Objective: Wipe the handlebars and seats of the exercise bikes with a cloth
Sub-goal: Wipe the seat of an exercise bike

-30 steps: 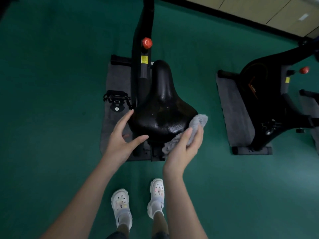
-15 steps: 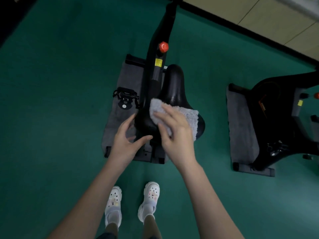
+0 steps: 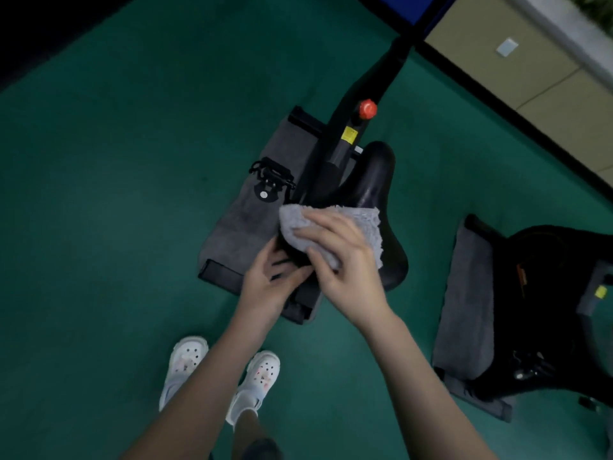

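Cloth (image 3: 335,227) slid to seat's (image 3: 374,180) left; grey, fluffy.

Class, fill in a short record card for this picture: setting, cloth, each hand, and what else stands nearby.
setting: green floor, bike on a grey mat
cloth: grey cloth spread on the black seat
right hand: presses the cloth flat
left hand: at the seat's rear edge
nearby: second bike, red knob
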`<state>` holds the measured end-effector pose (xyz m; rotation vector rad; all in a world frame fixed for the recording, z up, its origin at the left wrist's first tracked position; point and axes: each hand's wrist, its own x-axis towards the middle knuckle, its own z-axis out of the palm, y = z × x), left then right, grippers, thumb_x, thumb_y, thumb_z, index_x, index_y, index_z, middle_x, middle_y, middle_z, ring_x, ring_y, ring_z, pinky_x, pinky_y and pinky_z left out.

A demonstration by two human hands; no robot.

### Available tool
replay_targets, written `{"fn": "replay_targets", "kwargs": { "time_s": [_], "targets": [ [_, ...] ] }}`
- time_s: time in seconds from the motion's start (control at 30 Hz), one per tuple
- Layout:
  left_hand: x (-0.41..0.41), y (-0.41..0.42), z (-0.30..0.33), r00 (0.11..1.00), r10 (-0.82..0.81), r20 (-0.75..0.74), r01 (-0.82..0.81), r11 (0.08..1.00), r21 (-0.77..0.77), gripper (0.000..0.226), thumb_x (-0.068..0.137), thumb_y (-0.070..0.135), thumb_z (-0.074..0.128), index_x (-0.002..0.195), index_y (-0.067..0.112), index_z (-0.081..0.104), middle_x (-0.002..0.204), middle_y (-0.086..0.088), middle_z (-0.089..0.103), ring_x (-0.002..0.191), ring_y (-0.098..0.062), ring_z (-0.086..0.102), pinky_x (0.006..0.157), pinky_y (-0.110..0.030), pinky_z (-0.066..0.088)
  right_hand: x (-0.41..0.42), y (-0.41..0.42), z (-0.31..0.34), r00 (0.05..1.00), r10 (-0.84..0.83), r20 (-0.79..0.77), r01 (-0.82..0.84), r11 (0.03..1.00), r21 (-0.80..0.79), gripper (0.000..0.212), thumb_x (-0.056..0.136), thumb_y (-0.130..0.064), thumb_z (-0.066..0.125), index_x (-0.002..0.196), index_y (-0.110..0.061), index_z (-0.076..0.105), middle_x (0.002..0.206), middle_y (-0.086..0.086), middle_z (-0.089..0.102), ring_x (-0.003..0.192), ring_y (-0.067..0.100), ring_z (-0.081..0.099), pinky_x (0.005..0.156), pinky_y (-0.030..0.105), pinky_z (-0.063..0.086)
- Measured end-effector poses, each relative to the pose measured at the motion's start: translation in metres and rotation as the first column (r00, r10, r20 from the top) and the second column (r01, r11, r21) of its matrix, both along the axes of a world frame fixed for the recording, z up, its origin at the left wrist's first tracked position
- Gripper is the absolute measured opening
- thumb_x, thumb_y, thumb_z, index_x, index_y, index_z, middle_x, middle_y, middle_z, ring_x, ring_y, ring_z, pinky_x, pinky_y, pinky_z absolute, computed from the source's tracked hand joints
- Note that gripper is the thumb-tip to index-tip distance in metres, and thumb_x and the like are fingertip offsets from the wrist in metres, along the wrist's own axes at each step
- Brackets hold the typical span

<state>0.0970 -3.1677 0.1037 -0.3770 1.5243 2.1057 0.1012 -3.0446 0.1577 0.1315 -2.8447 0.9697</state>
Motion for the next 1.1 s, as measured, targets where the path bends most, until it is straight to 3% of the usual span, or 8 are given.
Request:
{"fn": "replay_targets", "kwargs": {
  "time_s": [0.13,0.27,0.47,0.6,0.7,0.87,1.0,1.1],
  "targets": [
    [0.025,0.019,-0.004,0.998,0.047,0.045,-0.051,0.995,0.082,0.091,0.075,-0.006,0.072,0.148,0.023,0.026,0.113,-0.009,0.064,0.092,-0.010,0.065,0.079,-0.018,0.051,0.015,0.043,0.006,0.999,-0.012,0.045,0.016,0.995,-0.097,0.023,0.089,-0.013,0.058,0.108,-0.019,0.070,0.129,-0.004,0.059,0.125,0.013,0.050,0.109,0.032,0.036],
    [0.040,0.042,0.001,0.990,0.124,0.064,-0.131,0.985,0.115,0.087,0.075,-0.004,0.073,0.146,0.018,0.029,0.112,-0.006,0.067,0.094,-0.013,0.065,0.080,-0.019,0.051,0.014,0.067,0.007,0.992,-0.097,0.085,0.111,0.976,-0.186,0.022,0.088,-0.019,0.058,0.108,-0.020,0.070,0.128,-0.003,0.060,0.125,0.014,0.051,0.109,0.041,0.038],
    [0.045,0.056,-0.006,0.950,0.283,0.134,-0.304,0.936,0.178,0.078,0.072,-0.007,0.075,0.139,0.012,0.038,0.107,-0.013,0.067,0.095,-0.024,0.063,0.088,-0.031,0.052,0.010,0.051,0.015,0.966,0.252,0.060,-0.252,0.968,-0.016,0.023,0.085,-0.005,0.062,0.104,-0.013,0.072,0.127,0.003,0.060,0.126,0.019,0.050,0.108,0.032,0.035],
    [0.048,0.065,-0.001,0.894,0.419,0.159,-0.446,0.867,0.224,0.041,0.076,-0.025,0.058,0.100,0.009,0.056,0.089,-0.010,0.061,0.076,-0.005,0.062,0.066,-0.014,0.049,-0.012,0.033,0.013,0.750,0.636,0.183,-0.661,0.718,0.217,0.025,0.081,-0.006,0.067,0.103,-0.014,0.074,0.126,0.003,0.062,0.128,0.023,0.048,0.108,0.043,0.035],
    [0.053,0.070,-0.001,0.888,0.436,0.148,-0.459,0.863,0.212,0.047,0.075,-0.013,0.069,0.108,0.018,0.056,0.093,-0.009,0.063,0.081,-0.010,0.060,0.072,-0.016,0.049,-0.051,0.025,0.011,0.643,0.697,0.317,-0.765,0.574,0.291,0.025,0.081,-0.009,0.064,0.104,-0.015,0.073,0.121,0.003,0.064,0.121,0.023,0.053,0.102,0.045,0.038],
    [0.057,0.070,-0.002,0.888,0.433,0.158,-0.459,0.858,0.229,0.071,0.073,-0.001,0.076,0.126,0.033,0.044,0.105,-0.008,0.066,0.086,-0.009,0.061,0.077,-0.017,0.049,-0.097,0.006,0.019,0.730,0.508,0.457,-0.626,0.766,0.148,0.026,0.084,-0.022,0.058,0.104,-0.013,0.073,0.112,-0.002,0.066,0.111,0.013,0.058,0.100,0.036,0.044],
    [0.056,0.072,-0.001,0.872,0.455,0.178,-0.487,0.841,0.237,0.052,0.070,-0.003,0.079,0.107,0.026,0.056,0.094,0.001,0.064,0.080,-0.003,0.059,0.072,-0.014,0.048,-0.072,0.008,0.026,0.522,0.703,0.482,-0.846,0.498,0.190,0.021,0.073,-0.008,0.059,0.084,-0.016,0.076,0.104,-0.003,0.069,0.105,0.017,0.059,0.100,0.032,0.039],
    [0.059,0.075,-0.001,0.856,0.477,0.201,-0.515,0.821,0.247,0.050,0.066,0.006,0.083,0.109,0.013,0.059,0.102,-0.008,0.064,0.089,-0.013,0.058,0.074,-0.014,0.049,-0.067,0.015,0.027,0.445,0.721,0.531,-0.891,0.415,0.183,0.021,0.074,-0.010,0.062,0.086,-0.020,0.076,0.109,-0.005,0.068,0.113,0.016,0.055,0.107,0.036,0.032]
  ]
}}
